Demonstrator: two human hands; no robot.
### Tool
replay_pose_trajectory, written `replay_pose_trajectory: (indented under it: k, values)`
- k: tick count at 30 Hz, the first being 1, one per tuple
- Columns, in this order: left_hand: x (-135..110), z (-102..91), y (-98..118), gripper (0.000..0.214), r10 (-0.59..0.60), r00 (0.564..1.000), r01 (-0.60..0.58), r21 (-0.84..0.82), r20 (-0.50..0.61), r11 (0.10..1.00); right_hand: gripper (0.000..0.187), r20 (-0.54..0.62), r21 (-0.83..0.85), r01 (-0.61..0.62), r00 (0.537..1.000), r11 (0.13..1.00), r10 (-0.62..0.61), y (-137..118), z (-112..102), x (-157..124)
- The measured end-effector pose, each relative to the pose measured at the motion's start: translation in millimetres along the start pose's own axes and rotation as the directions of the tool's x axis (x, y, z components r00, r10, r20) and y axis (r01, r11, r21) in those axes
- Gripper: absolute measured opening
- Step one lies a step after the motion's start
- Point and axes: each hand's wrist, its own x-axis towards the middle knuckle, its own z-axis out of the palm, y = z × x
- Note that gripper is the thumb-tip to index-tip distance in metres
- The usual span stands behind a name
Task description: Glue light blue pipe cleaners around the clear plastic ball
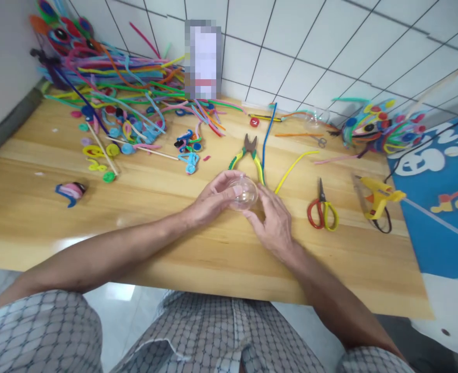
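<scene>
A clear plastic ball [248, 194] is held over the front middle of the wooden table. My left hand [218, 198] is closed round its left side, thumb on top. On the ball's right side my right hand [271, 220] rests with fingers and thumb curved against it. Just beyond the hands lie pliers [249, 150] with green and yellow handles, their jaws apart. A blue pipe cleaner [269, 134] and a yellow pipe cleaner [296, 168] lie right of the pliers.
Scissors [322, 210] and a yellow glue gun [378, 197] lie to the right. Bundled pipe cleaners [128, 77] fill the back left, with curled pieces [136, 127] before them. A blurred upright panel [203, 59] stands against the tiled wall. Colourful decorated shapes [380, 127] sit back right.
</scene>
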Motion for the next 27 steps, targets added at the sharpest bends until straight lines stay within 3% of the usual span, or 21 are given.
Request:
replay_pose_trajectory:
  k: [5,8,11,13,16,19,22,27]
  values:
    - [-5.9,3.9,-2.2,0.05,-0.058,0.998,0.06,-0.036,0.038,0.998,0.099,-0.025,0.006,0.187,0.982,0.982,-0.187,-2.0,-4.4,3.6]
    - [-6.6,5.8,1.8,0.048,-0.123,0.992,0.124,-0.126,0.017,0.984,0.096,0.033,-0.06,0.152,0.988,0.987,-0.15,-1.0,-4.6,2.8]
    - [-4.0,6.5,9.4,0.04,-0.179,0.984,0.18,-0.213,0.023,0.96,0.088,-0.017,-0.118,0.097,0.995,0.988,-0.099,2.0,-5.6,1.4]
    - [-2.6,6.4,11.9,0.035,-0.208,0.977,0.214,-0.25,0.05,0.944,0.093,-0.046,-0.098,0.148,0.987,0.984,-0.153,1.6,-5.0,0.3]
    - [-1.7,5.2,10.2,0.031,-0.223,0.973,0.229,-0.26,0.055,0.938,0.107,0.031,-0.047,0.243,0.97,0.969,-0.242,-0.2,0.2,-1.6]
    - [-1.2,3.2,9.0,0.037,-0.214,0.976,0.219,-0.235,0.049,0.947,0.107,0.115,-0.052,0.141,0.984,0.989,-0.135,3.7,5.3,-2.7]
    - [-0.9,1.9,10.8,0.046,-0.218,0.973,0.229,-0.205,0.074,0.952,0.105,0.077,-0.04,0.061,0.995,0.997,-0.058,7.1,3.3,-1.9]
    - [-3.2,2.7,8.4,0.043,-0.198,0.977,0.208,-0.158,0.075,0.965,0.116,0.069,0.055,0.217,0.973,0.975,-0.22,-9.2,1.1,-1.7]
